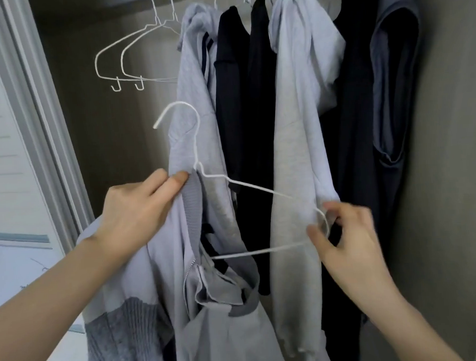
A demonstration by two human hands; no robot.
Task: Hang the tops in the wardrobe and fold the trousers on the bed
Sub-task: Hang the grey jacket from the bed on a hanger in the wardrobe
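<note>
Held up in front of the open wardrobe [437, 170]: a white wire hanger [248, 185], tilted, hook up and to the left, with a light grey zip top [167, 267] partly threaded onto its left side. Left hand [139, 205] pinching the top's ribbed collar [193, 199] between thumb and fingers, just beside the hanger's neck. Right hand [341, 235] closed on the hanger's right end, fingers curled round the wire bend – slightly blurred. Rest of the top hanging loose below the left forearm, darker ribbed hem [123, 332] low at the left.

Behind, on the rail – a pale grey hoodie [195, 80], two black tops [235, 97], another light grey hoodie [297, 122], then dark garments and a slate-blue sleeveless top [397, 89] against the right wall. Two bare white wire hangers [125, 56] hanging at the left of the rail, apart from the clothes. Grey sliding-door frame [34, 108] at the far left.
</note>
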